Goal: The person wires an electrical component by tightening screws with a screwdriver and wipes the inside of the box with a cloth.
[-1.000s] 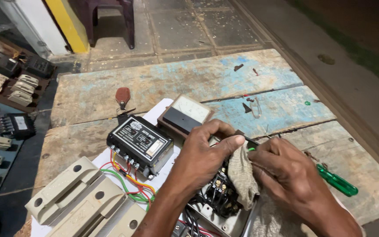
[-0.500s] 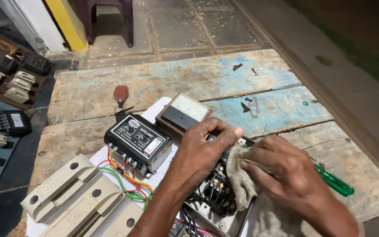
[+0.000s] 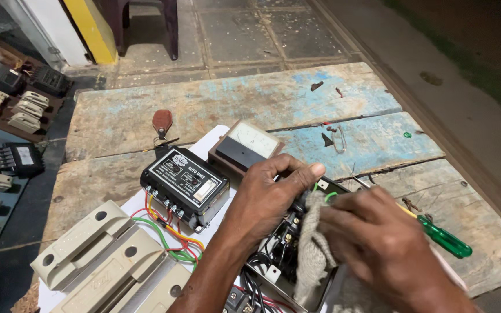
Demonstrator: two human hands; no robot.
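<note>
While a grey rag [image 3: 314, 255] is pressed by the right hand [image 3: 381, 246] against an opened electrical unit [image 3: 288, 255] at the lower middle of the view, that unit, a dark metal box crowded with black parts and wires, is steadied by the left hand [image 3: 268, 194], whose fingers are curled over its upper edge and closed on it. The rag is clutched in the closed right hand and hangs down into the box. Just behind the right hand a green-handled screwdriver [image 3: 439, 235] is seen lying on the boards, its handle pointing to the lower right. To the left of the unit a black control box [image 3: 185, 186] is set on a white sheet [image 3: 140, 200], with red, green and orange wires [image 3: 169, 235] trailing from its front. Behind the left hand a small analogue meter [image 3: 244, 146] is propped, its pale dial facing up. At the lower left three cream plastic housings [image 3: 97, 258] are laid side by side. Everything is borne by a worn wooden bench [image 3: 227, 104] with flaking blue paint
</note>
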